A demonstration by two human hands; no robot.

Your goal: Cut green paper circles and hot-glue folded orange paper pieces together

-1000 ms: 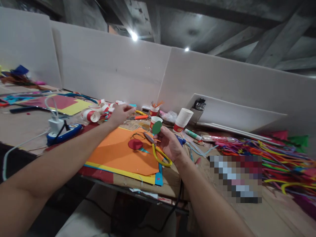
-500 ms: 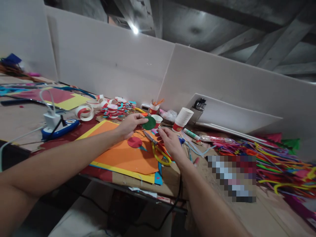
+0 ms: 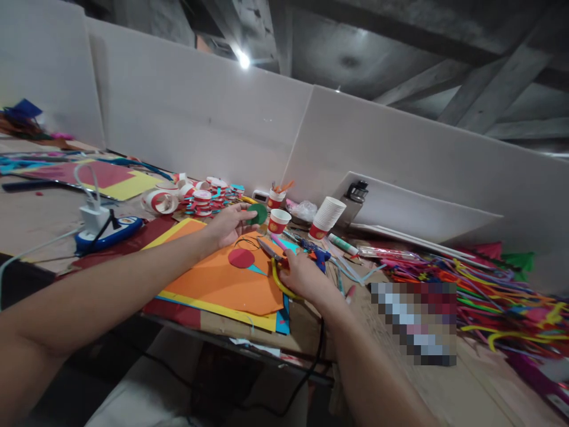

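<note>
My left hand (image 3: 232, 224) pinches a green paper disc (image 3: 256, 214) by its left side, above orange sheets (image 3: 213, 279). Yellow-handled scissors (image 3: 279, 274) lie with their blades toward the upper left, and the fingers of my right hand (image 3: 302, 271) are bent over their handles. A red paper disc (image 3: 241, 258) rests on the orange paper beside a blue paper scrap (image 3: 258, 270). Just behind the scissors stands a single red and white paper cup (image 3: 278, 222).
A stack of paper cups (image 3: 328, 217) leans right of the single cup. Cut cups (image 3: 202, 200) crowd the back left. A blue power strip (image 3: 109, 232) lies left; colourful pipe cleaners (image 3: 484, 296) spread right. White panels (image 3: 200, 112) stand behind.
My left hand has moved slightly left with the green disc, uncovering the paper cup. My right hand has come down from beside the disc onto the scissors' handles.
</note>
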